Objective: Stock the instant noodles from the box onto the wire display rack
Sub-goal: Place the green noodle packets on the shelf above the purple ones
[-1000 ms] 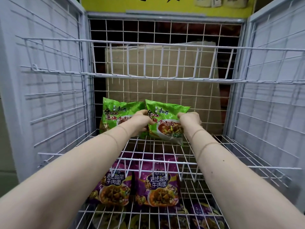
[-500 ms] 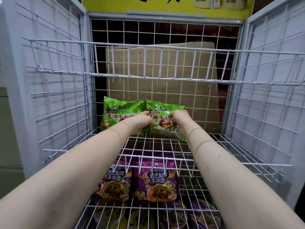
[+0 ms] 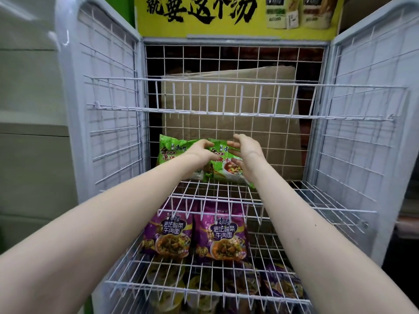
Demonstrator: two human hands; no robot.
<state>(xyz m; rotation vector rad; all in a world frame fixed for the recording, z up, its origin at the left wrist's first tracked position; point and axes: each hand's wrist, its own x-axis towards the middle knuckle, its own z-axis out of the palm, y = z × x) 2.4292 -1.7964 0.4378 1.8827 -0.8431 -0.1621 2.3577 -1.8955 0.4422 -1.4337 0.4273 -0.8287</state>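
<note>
Since the frame a second ago the right hand (image 3: 247, 156) has let go of the right green packet (image 3: 227, 172) and lifted away from its side, and the left hand (image 3: 199, 153) has slid up from the packet faces to their top edges; the view has also tipped upward, so that more of the yellow sign (image 3: 204, 17) above the wire rack (image 3: 68, 109) shows; the right hand's fingers are now spread and loosely bent in front of the packet's upper right part, holding nothing, and it is unclear whether they brush the wrapper; the left hand's fingers are bent down onto the spot where the two packets' tops meet, but I cannot tell whether they pinch the wrapper or only rest on it; the left green packet (image 3: 169, 150) stands upright at the back of the middle shelf (image 3: 306, 193), against the rear grid and near the left wall; the right green packet leans just beside it, overlapping its edge, its foot further forward on the wires; two purple packets (image 3: 223, 234) stand side by side on the shelf below; a sheet of brown cardboard (image 3: 267, 134) stands behind the rear grid.
</note>
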